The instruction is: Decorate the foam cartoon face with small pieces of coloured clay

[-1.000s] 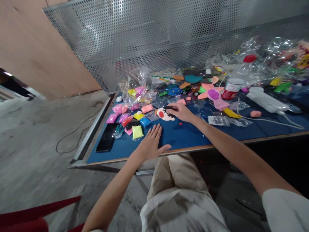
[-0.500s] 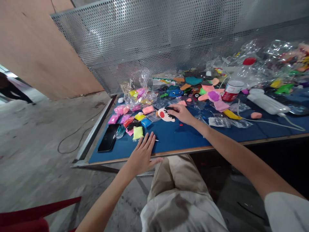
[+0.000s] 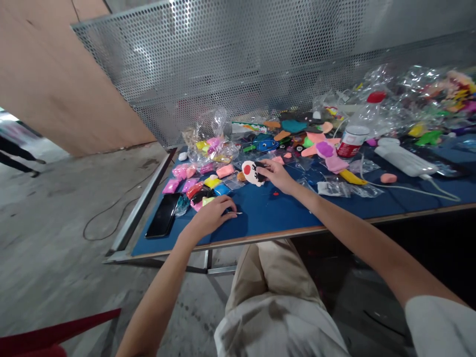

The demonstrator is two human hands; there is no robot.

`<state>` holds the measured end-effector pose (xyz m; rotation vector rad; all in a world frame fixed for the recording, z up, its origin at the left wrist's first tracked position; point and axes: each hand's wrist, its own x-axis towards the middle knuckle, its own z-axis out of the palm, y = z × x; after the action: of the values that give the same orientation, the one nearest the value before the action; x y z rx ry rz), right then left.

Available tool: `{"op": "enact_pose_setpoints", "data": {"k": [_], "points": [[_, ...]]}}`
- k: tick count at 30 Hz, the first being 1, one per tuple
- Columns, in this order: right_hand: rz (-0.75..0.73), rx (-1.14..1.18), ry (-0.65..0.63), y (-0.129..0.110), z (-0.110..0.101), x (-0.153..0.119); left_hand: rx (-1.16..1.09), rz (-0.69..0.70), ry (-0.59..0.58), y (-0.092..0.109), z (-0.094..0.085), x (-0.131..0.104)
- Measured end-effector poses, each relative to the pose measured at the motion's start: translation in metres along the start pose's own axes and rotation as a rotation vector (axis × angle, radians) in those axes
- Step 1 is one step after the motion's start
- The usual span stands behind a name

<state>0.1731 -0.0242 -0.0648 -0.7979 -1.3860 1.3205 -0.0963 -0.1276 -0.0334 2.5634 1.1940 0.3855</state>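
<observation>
A clay face (image 3: 250,171), cream with a red nose and black hair, is tilted above the blue table (image 3: 267,213); my right hand (image 3: 274,174) grips its black right side between thumb and fingers. My left hand (image 3: 215,214) is bent beside the small clay packets, its thumb and fingertips closed on the end of a thin white stick (image 3: 238,213). Just left of that hand lie a yellow-green packet (image 3: 207,201), a black one (image 3: 202,194) and a blue one (image 3: 222,189). A tiny red piece (image 3: 275,194) lies below my right hand.
A black phone (image 3: 162,216) lies at the table's left end. Farther right are a bottle with a red cap (image 3: 353,141), flat coloured clay pieces (image 3: 327,148), a white device (image 3: 407,157) with a cable, and plastic bags (image 3: 386,104). A perforated metal panel (image 3: 238,59) stands behind.
My left hand has gone from lying flat with spread fingers to pinching the stick's end. The clay face has been raised and tilted in my right hand.
</observation>
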Motion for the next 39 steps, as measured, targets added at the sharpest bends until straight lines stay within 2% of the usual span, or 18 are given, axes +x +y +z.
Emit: {"op": "enact_pose_setpoints", "data": {"k": [3, 8, 11, 16, 18, 24, 29, 32, 36, 39], "points": [[-0.002, -0.003, -0.018, -0.001, 0.001, 0.0, 0.017, -0.011, 0.003, 0.003, 0.005, -0.004], [-0.017, -0.048, -0.049, -0.002, 0.002, -0.001, 0.101, -0.002, 0.125, 0.005, 0.016, -0.007], [-0.002, -0.059, -0.051, -0.001, 0.001, -0.002, 0.138, 0.028, 0.141, 0.006, 0.02, -0.009], [-0.007, -0.074, -0.067, -0.001, 0.001, -0.002, 0.239, -0.046, 0.229, 0.019, 0.026, -0.021], [-0.007, -0.072, -0.067, -0.001, 0.001, -0.002, 0.296, -0.037, 0.215, 0.025, 0.032, -0.025], [0.01, -0.063, -0.077, -0.002, 0.0, -0.003, 0.364, -0.032, 0.063, 0.031, 0.052, -0.045], [-0.003, -0.056, -0.074, -0.003, -0.002, -0.002, 0.392, -0.045, 0.03, 0.032, 0.051, -0.072], [-0.02, -0.071, -0.076, -0.001, -0.002, 0.0, 0.351, -0.051, 0.009, 0.026, 0.047, -0.063], [-0.019, -0.064, -0.073, 0.001, -0.002, 0.0, 0.289, -0.037, -0.026, 0.011, 0.041, -0.03], [-0.011, -0.043, -0.074, 0.001, -0.002, 0.0, 0.297, -0.03, -0.058, 0.006, 0.036, -0.025]]}}
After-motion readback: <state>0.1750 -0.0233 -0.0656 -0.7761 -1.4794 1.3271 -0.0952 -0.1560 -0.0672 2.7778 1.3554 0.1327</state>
